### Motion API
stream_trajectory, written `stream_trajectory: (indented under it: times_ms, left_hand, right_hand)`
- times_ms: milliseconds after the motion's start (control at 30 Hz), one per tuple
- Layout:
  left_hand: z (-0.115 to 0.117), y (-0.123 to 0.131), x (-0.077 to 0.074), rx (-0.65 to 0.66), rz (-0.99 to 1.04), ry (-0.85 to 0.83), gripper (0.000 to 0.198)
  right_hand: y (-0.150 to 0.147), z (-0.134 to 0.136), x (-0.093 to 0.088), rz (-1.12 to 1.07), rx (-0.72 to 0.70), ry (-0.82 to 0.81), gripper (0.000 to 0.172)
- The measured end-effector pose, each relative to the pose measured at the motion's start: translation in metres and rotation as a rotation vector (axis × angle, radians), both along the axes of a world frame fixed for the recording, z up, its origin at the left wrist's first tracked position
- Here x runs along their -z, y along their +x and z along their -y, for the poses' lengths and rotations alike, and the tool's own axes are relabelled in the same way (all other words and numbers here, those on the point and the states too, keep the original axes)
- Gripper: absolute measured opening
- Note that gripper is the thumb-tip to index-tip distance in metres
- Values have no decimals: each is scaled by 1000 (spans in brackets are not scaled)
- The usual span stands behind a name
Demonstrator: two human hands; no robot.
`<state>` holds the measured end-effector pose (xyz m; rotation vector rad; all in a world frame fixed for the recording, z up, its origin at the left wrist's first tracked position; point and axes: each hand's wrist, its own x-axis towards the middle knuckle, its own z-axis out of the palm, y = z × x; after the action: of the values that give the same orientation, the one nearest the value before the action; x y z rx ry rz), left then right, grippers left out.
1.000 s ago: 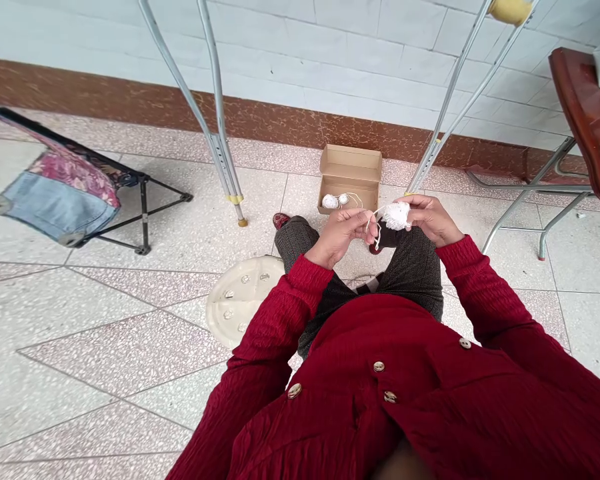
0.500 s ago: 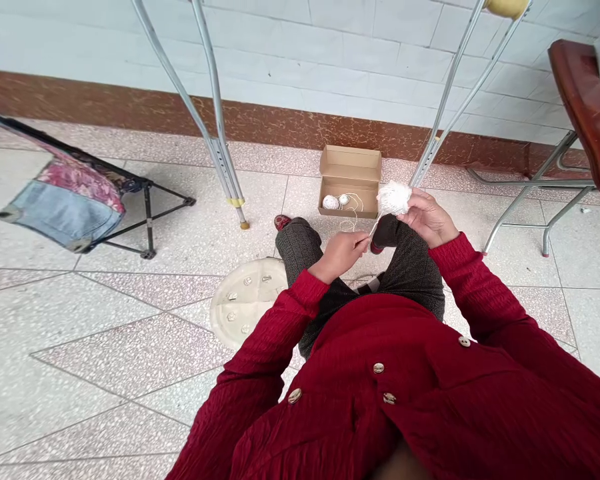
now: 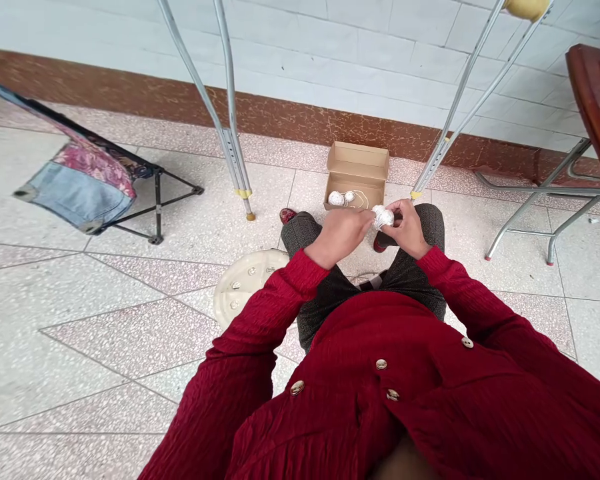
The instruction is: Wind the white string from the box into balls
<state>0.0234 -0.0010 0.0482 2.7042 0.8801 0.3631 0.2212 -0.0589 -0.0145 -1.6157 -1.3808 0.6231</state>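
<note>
Between my hands is a white ball of yarn [image 3: 383, 218], held above my knees. My right hand [image 3: 405, 227] grips it from the right, fingers curled round its side. On the other side my left hand [image 3: 344, 232] is closed, its fingertips pinched against the ball's left edge; the strand in that pinch is hard to see now. Just beyond, on the floor, an open cardboard box [image 3: 375, 195] has its lid tipped back toward the wall. Inside it lie two smaller white yarn balls [image 3: 337, 198] and loose loops of yarn [image 3: 361, 199].
Metal crutches [image 3: 230, 143] lean against the wall on both sides of the box. A folding stool [image 3: 95, 187] stands at left, and a round beige plastic stool [image 3: 235, 283] is beside my left leg. On the right is a brown chair [image 3: 593, 100] with metal legs.
My right hand has come down and left with the yarn ball, meeting my left hand. The length of yarn that stretched between them has closed up. The view has shifted slightly.
</note>
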Motion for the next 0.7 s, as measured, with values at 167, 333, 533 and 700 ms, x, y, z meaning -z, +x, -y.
stream_trajectory:
  times_ms: [167,333,533,700]
  left_hand:
    - [-23,-2,4,62,-10,77,25]
    - [-28,3,21,89,57,66,28]
    - [-30,-1,56,27,231,-202,32]
    - [-33,-16,65,-6,331,-346,31]
  right_hand:
    - [-5,14,-13,-487,-212,-254,37]
    - [-2,19,-29,-856,-322,-403,38]
    - [-4,20,-45,-1063,-328,-352,58]
    - [-3,20,-58,-1048,-359,-343,61]
